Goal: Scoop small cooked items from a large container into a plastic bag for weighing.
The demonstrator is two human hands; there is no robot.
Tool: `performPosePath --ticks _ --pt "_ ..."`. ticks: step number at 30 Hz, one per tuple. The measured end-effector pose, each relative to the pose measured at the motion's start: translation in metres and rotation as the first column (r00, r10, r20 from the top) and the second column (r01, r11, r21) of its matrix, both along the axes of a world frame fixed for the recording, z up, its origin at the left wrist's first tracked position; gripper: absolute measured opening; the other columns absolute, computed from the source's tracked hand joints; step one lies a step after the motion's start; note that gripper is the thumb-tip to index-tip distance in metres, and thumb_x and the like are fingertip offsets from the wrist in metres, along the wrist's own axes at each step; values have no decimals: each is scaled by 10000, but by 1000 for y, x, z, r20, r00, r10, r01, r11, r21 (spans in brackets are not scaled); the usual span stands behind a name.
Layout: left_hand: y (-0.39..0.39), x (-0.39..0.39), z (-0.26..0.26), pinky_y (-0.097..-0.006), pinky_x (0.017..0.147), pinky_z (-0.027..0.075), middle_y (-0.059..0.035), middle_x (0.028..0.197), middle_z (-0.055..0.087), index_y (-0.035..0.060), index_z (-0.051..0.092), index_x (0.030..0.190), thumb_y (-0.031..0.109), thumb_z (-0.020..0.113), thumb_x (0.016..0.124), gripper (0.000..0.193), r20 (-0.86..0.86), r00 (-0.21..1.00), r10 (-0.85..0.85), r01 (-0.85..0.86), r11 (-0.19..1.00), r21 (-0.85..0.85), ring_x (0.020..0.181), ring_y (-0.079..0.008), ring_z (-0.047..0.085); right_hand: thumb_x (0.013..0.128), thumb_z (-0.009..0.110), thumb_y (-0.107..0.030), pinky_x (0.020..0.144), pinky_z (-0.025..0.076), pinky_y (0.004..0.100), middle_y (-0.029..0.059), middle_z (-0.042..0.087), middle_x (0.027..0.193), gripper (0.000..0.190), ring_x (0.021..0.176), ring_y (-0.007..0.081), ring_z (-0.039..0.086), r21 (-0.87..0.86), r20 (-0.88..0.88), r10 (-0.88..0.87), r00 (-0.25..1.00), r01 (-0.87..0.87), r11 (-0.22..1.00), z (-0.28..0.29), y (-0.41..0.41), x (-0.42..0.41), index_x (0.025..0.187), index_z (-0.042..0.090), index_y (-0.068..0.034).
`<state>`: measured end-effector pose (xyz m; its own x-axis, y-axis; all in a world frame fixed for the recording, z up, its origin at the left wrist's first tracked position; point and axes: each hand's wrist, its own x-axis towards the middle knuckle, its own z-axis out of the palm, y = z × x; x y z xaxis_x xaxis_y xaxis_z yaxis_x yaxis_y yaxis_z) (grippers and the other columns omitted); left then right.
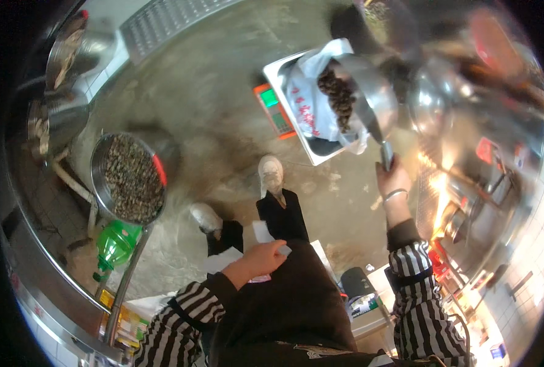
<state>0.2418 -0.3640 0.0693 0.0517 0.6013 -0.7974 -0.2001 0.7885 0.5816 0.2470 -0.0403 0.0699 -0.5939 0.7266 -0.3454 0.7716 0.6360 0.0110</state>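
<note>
My right hand [392, 176] grips the short handle of a metal scoop [376, 103] at the upper right. The scoop is tilted over a white plastic bag [311, 82] with red writing. Dark brown lumps [338, 98], too blurred to name surely, lie at the scoop's mouth and over the bag. The bag rests in a steel tray [322, 156] on an orange digital scale [276, 110] with a lit green display. My left hand [265, 258] is in front of my dark apron, fingers curled around a small piece of something pale, perhaps paper or plastic.
A metal pot [95, 176] full of small snail-like shells stands at the left, above a green plastic bottle [116, 243]. Steel bowls [430, 98] are at the right, near bright sparks or glare [437, 183]. A perforated metal sheet [162, 23] lies at the top left.
</note>
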Motion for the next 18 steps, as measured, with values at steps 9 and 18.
performPosePath --ticks 9,18 --pt "-35 28 5 -315 691 437 -115 877 592 72 444 1107 241 513 765 388 -1 954 298 -298 954 7 811 -244 567 664 611 -211 627 431 390 151 565 775 325 701 339 549 69 -154 -2 988 13 998 11 -23 23 919 470 -69" --pt "-84 33 11 -303 672 433 -108 812 598 78 492 1060 215 522 753 338 -43 872 488 -490 871 -40 751 -237 574 671 602 -72 336 369 230 53 482 576 140 401 118 460 -573 -178 -663 727 472 671 56 -93 28 727 498 4"
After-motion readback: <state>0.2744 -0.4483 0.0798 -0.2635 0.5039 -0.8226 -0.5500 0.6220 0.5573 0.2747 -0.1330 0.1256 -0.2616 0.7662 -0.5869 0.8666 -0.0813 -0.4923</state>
